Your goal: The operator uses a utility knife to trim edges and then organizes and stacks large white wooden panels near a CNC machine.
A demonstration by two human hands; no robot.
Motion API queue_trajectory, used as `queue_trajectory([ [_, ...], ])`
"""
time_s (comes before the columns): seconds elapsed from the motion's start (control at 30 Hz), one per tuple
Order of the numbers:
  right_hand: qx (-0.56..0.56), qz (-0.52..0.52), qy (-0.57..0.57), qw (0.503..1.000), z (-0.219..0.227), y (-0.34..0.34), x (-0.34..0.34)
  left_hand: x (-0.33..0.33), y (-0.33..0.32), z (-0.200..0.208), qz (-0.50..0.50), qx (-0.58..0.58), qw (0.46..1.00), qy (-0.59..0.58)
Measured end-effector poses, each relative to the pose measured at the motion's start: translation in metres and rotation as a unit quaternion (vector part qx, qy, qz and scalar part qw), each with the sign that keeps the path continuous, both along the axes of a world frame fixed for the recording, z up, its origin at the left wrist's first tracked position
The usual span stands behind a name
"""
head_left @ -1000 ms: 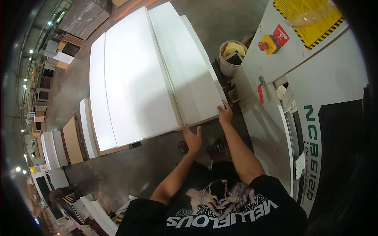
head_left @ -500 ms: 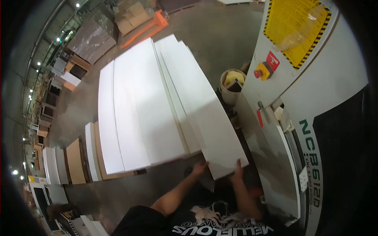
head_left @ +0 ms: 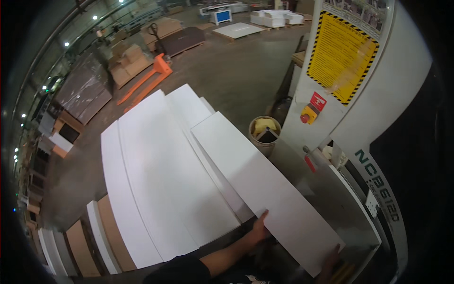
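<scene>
A long white panel [head_left: 276, 184] slants across the view, held by both my hands. My left hand [head_left: 259, 228] grips its left long edge, thumb on the top face and fingers hidden underneath. At the panel's near right corner, my right hand [head_left: 331, 261] is closed on the edge, thumb on top; that hand is dark and partly hidden. The panel's far end lies over the right side of a stack of wide white boards [head_left: 165, 175], while its near end sticks out past the stack toward me.
A white machine [head_left: 350, 123] with a red stop button [head_left: 305, 118] stands close on the right. Beside it is a bucket [head_left: 265, 137] with yellow stuff inside. An orange pallet jack [head_left: 149, 80] and wrapped stacks [head_left: 85, 87] stand far left. Brown and white boards [head_left: 111, 232] lean near left.
The held panel has come toward me and swung right, off its alignment with the stack. My left hand has slid farther along its edge. The view has tilted up and turned.
</scene>
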State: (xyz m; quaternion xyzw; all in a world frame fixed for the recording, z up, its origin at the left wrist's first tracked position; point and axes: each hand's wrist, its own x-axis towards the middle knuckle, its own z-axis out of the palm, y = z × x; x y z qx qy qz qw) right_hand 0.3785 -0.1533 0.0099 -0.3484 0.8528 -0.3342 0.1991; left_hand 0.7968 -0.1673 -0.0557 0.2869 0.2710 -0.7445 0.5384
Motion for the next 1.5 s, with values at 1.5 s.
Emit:
queue_trajectory([
  [1.5, -0.796, -0.187, -0.326, 0.475, 0.353, 0.448, -0.133, -0.344, 0.340, 0.507, -0.108, -0.844, 0.010, -0.525],
])
